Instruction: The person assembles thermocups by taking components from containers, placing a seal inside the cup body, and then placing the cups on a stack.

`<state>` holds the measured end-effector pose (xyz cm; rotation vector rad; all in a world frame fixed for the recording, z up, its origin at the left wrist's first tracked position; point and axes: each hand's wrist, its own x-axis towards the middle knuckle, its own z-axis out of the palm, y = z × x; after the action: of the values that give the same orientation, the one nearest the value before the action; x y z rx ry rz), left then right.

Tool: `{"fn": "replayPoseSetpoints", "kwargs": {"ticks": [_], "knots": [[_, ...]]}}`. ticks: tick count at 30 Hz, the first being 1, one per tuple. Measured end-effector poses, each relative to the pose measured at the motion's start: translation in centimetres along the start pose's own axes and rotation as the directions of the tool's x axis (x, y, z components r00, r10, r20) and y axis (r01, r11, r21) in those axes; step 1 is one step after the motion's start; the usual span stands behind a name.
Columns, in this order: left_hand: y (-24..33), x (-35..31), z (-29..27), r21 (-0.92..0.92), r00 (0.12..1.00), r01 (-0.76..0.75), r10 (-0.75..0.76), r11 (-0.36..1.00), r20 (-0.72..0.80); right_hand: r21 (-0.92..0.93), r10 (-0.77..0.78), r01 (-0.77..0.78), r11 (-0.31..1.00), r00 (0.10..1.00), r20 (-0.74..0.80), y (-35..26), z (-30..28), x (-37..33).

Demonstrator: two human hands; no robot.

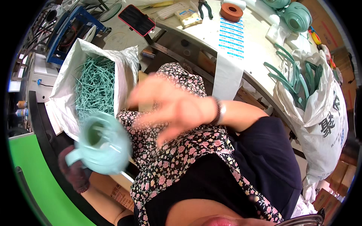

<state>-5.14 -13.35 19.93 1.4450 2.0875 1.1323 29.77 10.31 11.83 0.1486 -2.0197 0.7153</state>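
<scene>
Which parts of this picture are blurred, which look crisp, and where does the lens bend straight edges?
Head view: the right hand is badly smeared, probably by movement; the jug is more softly blurred. Same view: the flowered apron looks fairly crisp; the near edge of the table visibly curves.

You have bright, fairly even light here; the bench [260, 73] shines nearly white, while the space beneath it sinks into deep shadow. No single source can be pinned down. Your right hand [175, 109] is heavily blurred, its fingers smeared; your left hand [73, 171] and the jug [115, 152] are softer than their surroundings, with pale highlights across the jug. Your apron [169, 165] reads crisply. Fisheye distortion bends the bench edge, and black vignetting swallows the corners.
</scene>
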Motion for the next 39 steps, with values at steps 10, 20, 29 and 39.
{"fn": "replayPoseSetpoints", "kwargs": {"ticks": [10, 20, 29, 39], "knots": [[-5.1, 2.2, -5.9, 0.494, 0.855, 0.097, 0.181, 0.864, -0.486, -0.602, 0.704, -0.761, 0.241, 0.564, -0.432, 7.8, -15.4, -21.5], [6.4, 5.4, 2.3, 0.217, 0.817, -0.547, 0.572, 0.808, -0.071, -0.497, 0.644, -0.768, 0.405, 0.625, -0.441, 4.1, -12.7, -16.4], [12.2, 2.3, 21.6, 0.281, 0.39, -0.913, 0.428, 0.297, 0.815, 0.517, 0.558, -0.547, 0.658, 0.816, 0.153, 3.4, -2.8, 4.8], [12.8, 2.3, 24.6, 0.159, 0.335, -0.87, 0.321, 0.468, 0.886, -0.043, 0.506, -0.506, 0.862, 0.847, 0.162, 4.8, 2.1, 7.6]]}}
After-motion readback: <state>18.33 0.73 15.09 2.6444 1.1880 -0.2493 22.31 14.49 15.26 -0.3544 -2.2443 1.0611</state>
